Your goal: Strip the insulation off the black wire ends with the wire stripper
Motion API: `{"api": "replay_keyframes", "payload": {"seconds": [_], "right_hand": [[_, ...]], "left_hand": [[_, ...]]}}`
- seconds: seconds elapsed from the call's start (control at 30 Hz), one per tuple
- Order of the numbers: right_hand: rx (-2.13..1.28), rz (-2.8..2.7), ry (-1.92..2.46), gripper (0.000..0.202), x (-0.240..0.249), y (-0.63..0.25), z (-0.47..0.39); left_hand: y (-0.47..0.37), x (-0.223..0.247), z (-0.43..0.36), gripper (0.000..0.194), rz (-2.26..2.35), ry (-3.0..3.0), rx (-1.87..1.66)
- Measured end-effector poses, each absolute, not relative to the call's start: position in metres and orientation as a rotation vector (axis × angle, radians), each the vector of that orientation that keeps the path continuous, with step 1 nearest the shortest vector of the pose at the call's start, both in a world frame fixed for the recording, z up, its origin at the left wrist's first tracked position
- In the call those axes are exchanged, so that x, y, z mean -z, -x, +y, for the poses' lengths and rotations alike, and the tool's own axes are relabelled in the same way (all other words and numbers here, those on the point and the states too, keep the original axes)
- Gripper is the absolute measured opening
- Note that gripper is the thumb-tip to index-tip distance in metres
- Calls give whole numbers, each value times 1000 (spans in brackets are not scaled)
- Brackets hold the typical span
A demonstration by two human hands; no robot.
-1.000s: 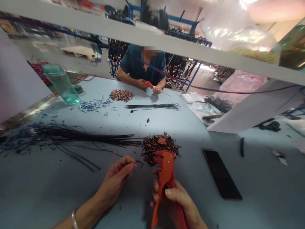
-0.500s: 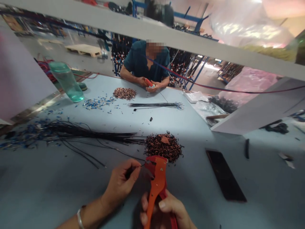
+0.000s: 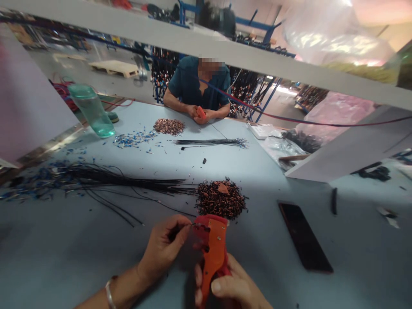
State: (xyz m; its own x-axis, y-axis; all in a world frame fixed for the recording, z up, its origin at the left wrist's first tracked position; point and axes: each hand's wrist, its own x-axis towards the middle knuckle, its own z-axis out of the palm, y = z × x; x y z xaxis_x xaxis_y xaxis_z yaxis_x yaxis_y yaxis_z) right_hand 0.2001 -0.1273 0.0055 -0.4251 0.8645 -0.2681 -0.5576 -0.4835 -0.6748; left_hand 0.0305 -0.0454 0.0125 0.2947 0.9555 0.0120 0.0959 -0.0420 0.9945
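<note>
My left hand [image 3: 167, 244] pinches the end of a thin dark wire at the jaws of a red and orange hand tool [image 3: 214, 242]. The fingers of my right hand [image 3: 228, 283] are wrapped round the tool's handles. Just beyond the tool lies a pile of short black and copper-coloured pieces [image 3: 220, 201]. Long black wires [image 3: 128, 182] stretch from that pile to the left, with blue ends [image 3: 41, 182] bunched at the far left.
Across the table [image 3: 257, 240] a person [image 3: 199, 86] holds a red tool [image 3: 201, 113]. Near them lie a copper-coloured pile [image 3: 169, 126] and more wires [image 3: 209, 142]. A green bottle [image 3: 93, 112] stands left; a black phone [image 3: 304, 236] lies right. A white beam [image 3: 161, 32] crosses above.
The tool in my right hand has tilted more upright, and its handles look closer together. My left hand has barely moved. The person opposite has turned their red tool slightly.
</note>
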Motion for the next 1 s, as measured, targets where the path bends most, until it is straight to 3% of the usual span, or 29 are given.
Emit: {"api": "replay_keyframes", "payload": {"seconds": [0.13,0.47,0.6,0.73,0.8,1.0], "right_hand": [[-1913,-851,967,37,-9,-206,-124],[-1758,-1150,1162,42,-19,-216,-124],[-1254,-1556,1403,30,-29,-217,-128],[-376,-1929,1427,59,-25,-213,-129],[-21,-2003,1411,58,-21,-212,-128],[276,-2107,1297,43,-21,-211,-123]], "left_hand": [[-30,-11,-47,17,1017,-1423,-950],[-30,-12,-46,17,1021,-1519,-948],[-31,-13,-47,18,996,-1469,-928],[-32,-9,-49,27,849,-1205,-860],[-32,-7,-50,29,789,-1059,-834],[-35,-11,-49,29,843,-768,-793]]}}
